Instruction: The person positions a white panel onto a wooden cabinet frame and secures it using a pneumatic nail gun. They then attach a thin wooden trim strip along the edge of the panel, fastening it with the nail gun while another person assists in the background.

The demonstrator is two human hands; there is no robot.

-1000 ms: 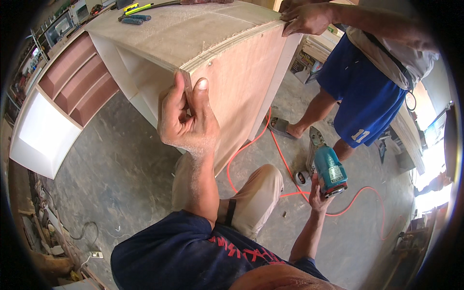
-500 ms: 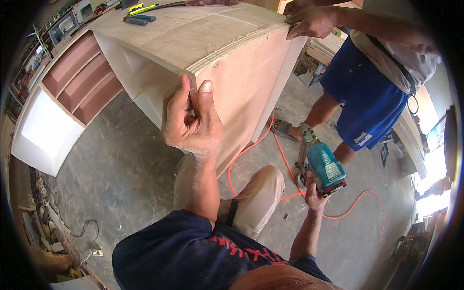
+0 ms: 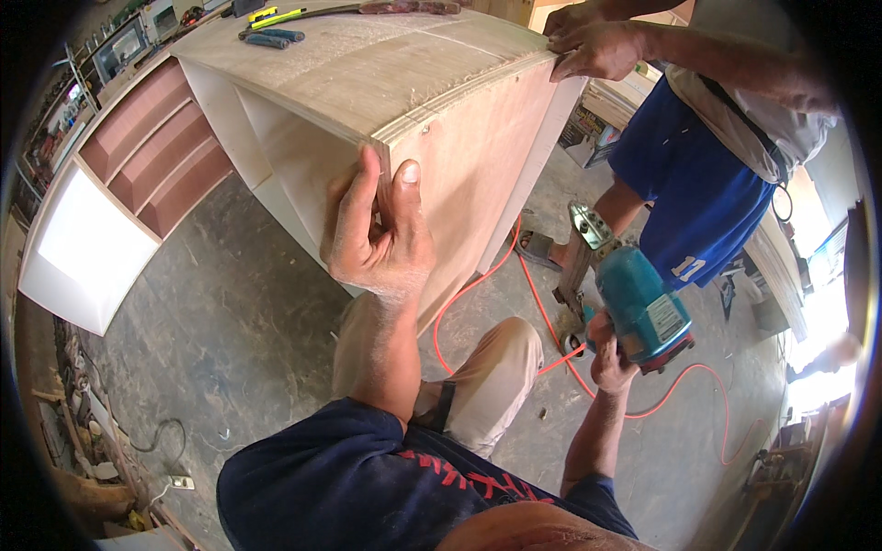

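Observation:
A plywood cabinet [image 3: 377, 78] stands before me, its top dusted with sawdust and its near end faced with a pale plywood panel [image 3: 482, 170]. My left hand [image 3: 381, 243] is closed round the near corner of that panel, thumb on the outer face and fingers on the inner side. Off to the right, my right hand [image 3: 610, 363] grips a teal nail gun [image 3: 643, 303] by its handle. The gun's metal nose points up and away, apart from the cabinet. An orange air hose [image 3: 553, 363] runs near my right hand.
A co-worker's hands [image 3: 593, 41] rest at the cabinet's far right corner; the co-worker in blue shorts [image 3: 680, 211] stands behind the gun. Pliers [image 3: 271, 37] lie on the cabinet top. A shelf unit [image 3: 152, 138] stands at left. The hose loops across the concrete floor [image 3: 248, 321].
The nail gun and my right hand have shifted right, the gun tilting a little. My left hand moved slightly right in the picture, still holding the panel corner.

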